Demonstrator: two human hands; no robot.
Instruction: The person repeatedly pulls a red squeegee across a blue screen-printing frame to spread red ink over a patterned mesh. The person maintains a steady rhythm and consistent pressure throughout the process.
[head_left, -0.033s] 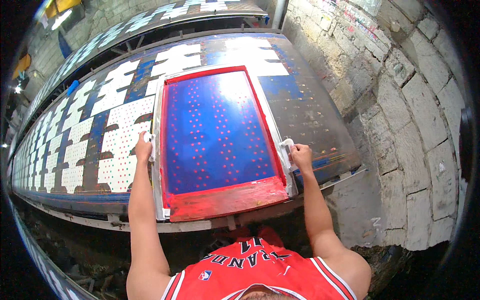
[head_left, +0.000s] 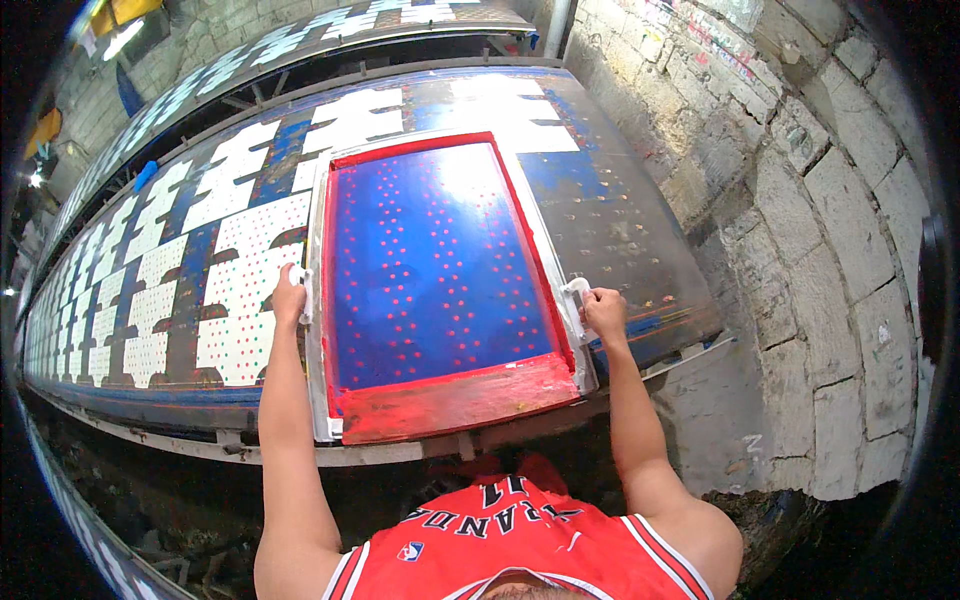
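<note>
A screen-printing frame [head_left: 533,215] lies flat on the long printing table. Its blue mesh [head_left: 430,270] carries rows of small pinkish-red dots, and red ink coats the inner border, with a wide red band [head_left: 460,402] along the near end. My left hand [head_left: 288,298] is closed around a white handle [head_left: 304,290] on the frame's left side. At the right side, my right hand [head_left: 604,312] is closed on a matching white handle [head_left: 576,288]. Whatever lies under the frame is mostly hidden.
White cut fabric pieces [head_left: 250,235] lie in rows along the dark, blue-stained table [head_left: 620,240], several with coloured dots. Another long table [head_left: 420,28] stands beyond it. A block wall [head_left: 810,250] rises on the right. A small blue object [head_left: 146,174] sits at the far table edge.
The frame and both hands have shifted very slightly to the right and nearer to me. Both hands keep hold of the handles.
</note>
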